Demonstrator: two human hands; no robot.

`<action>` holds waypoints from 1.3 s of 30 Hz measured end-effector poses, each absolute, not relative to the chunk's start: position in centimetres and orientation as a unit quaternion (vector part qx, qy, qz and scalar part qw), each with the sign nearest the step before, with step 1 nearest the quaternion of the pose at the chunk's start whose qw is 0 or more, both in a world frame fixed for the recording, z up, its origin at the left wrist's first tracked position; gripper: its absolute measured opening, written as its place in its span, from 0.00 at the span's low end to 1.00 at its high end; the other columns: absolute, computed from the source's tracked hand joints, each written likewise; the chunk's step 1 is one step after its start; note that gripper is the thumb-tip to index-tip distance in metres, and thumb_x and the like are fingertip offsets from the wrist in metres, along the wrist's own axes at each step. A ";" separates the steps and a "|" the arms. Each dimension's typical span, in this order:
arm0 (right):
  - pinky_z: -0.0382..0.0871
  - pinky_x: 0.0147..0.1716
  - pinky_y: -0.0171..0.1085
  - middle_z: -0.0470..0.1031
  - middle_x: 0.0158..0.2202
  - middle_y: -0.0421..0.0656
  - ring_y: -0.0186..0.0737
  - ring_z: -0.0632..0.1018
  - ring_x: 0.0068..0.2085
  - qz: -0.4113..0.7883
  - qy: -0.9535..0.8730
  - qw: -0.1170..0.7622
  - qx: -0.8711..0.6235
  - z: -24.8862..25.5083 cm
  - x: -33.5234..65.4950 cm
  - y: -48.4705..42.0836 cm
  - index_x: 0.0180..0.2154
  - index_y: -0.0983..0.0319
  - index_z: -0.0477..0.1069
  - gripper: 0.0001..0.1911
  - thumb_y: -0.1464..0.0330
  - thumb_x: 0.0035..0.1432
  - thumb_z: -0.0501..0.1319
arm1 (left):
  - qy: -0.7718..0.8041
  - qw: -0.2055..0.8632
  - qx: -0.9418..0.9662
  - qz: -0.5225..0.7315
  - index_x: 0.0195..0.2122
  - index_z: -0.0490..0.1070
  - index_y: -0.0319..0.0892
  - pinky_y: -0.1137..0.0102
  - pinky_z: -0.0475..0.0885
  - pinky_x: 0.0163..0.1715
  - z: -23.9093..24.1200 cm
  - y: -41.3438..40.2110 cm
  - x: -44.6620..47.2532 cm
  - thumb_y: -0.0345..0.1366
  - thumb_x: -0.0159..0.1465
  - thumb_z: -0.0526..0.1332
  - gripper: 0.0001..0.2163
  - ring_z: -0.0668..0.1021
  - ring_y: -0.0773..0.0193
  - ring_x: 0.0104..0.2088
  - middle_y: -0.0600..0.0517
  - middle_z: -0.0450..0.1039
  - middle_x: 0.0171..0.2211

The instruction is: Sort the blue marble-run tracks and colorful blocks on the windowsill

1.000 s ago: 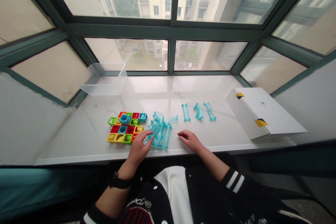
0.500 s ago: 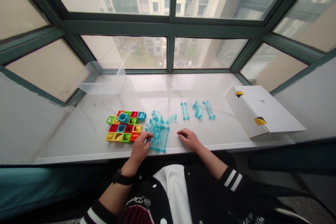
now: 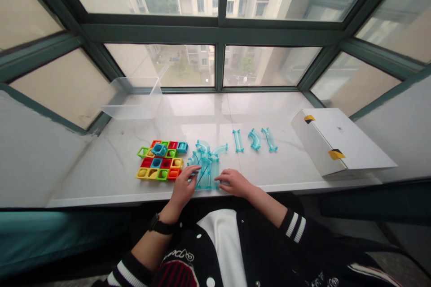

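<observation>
Translucent blue marble-run track pieces lie in a heap near the front of the sill, the straight ones side by side, with curved ones behind and on top. My left hand is at the heap's left side, fingers stretched over its edge and thumb apart. At the right edge of the straight pieces is my right hand, fingers loosely bent and apart. Neither hand grips a piece. Left of the heap are several colourful square blocks in rows, a blue block resting on top.
Farther right, a straight track piece, a curved piece and a wavy piece lie apart in a row. A clear plastic bin stands back left. A white box with yellow-black tape stands right. Windows enclose the marble-look sill.
My right hand has moved left to the edge of the track pieces. My left hand's fingers have spread. The straight pieces have shifted slightly right and now lie straighter.
</observation>
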State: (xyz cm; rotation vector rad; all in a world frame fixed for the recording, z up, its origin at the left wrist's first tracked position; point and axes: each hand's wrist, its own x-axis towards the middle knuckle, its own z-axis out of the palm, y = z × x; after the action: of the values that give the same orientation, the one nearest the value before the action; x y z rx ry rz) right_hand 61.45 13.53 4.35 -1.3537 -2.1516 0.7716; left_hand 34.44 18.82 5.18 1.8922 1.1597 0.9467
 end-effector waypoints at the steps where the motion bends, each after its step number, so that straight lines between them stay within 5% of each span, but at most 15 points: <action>1: 0.73 0.51 0.43 0.82 0.44 0.45 0.46 0.81 0.46 0.275 -0.791 0.227 -0.498 4.2 61.3 13.7 0.52 0.53 0.82 0.16 0.68 0.62 0.70 | 0.450 0.355 0.733 0.366 0.53 0.78 0.48 0.63 0.82 0.44 5.1 18.8 34.4 0.34 0.71 0.57 0.14 0.83 0.58 0.47 0.46 0.79 0.54; 12: 0.76 0.47 0.40 0.79 0.47 0.44 0.41 0.81 0.41 0.312 -0.745 0.289 -0.514 4.7 61.5 13.5 0.57 0.51 0.79 0.19 0.69 0.65 0.65 | 0.491 0.343 0.703 0.383 0.58 0.76 0.46 0.68 0.81 0.36 6.8 18.8 33.9 0.37 0.70 0.59 0.17 0.81 0.60 0.44 0.43 0.75 0.59; 20: 0.77 0.51 0.44 0.76 0.50 0.45 0.42 0.80 0.44 0.285 -0.724 0.403 -0.483 7.9 61.8 13.3 0.67 0.48 0.68 0.26 0.63 0.69 0.64 | 0.420 0.474 0.688 0.356 0.68 0.66 0.49 0.63 0.84 0.43 8.1 20.0 39.2 0.39 0.70 0.59 0.25 0.82 0.58 0.50 0.41 0.63 0.68; 26: 0.77 0.50 0.44 0.77 0.50 0.46 0.44 0.81 0.44 0.207 -0.675 0.448 -0.548 8.0 63.5 13.2 0.57 0.52 0.76 0.15 0.65 0.71 0.60 | 0.393 0.504 0.694 0.331 0.70 0.65 0.48 0.56 0.77 0.59 8.6 21.6 45.2 0.39 0.71 0.60 0.26 0.81 0.55 0.54 0.41 0.60 0.71; 35: 0.77 0.50 0.48 0.80 0.45 0.48 0.49 0.80 0.46 0.156 -0.611 0.460 -0.625 7.8 67.1 14.0 0.46 0.55 0.79 0.10 0.64 0.69 0.60 | 0.348 0.605 0.645 0.312 0.73 0.59 0.47 0.51 0.76 0.61 8.9 22.7 50.7 0.45 0.68 0.66 0.35 0.73 0.43 0.65 0.38 0.50 0.75; 39: 0.78 0.46 0.47 0.81 0.41 0.47 0.48 0.80 0.41 0.154 -0.562 0.471 -0.662 7.0 68.6 15.2 0.42 0.56 0.80 0.09 0.63 0.67 0.61 | 0.329 0.629 0.631 0.312 0.74 0.58 0.48 0.46 0.67 0.68 8.4 23.1 51.7 0.44 0.66 0.68 0.36 0.67 0.42 0.70 0.40 0.55 0.74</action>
State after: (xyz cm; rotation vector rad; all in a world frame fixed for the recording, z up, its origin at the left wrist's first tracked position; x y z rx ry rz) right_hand 68.58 15.22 7.00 -1.6225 -1.3767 0.3780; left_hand 51.65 23.06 8.42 1.4460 0.7532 0.7153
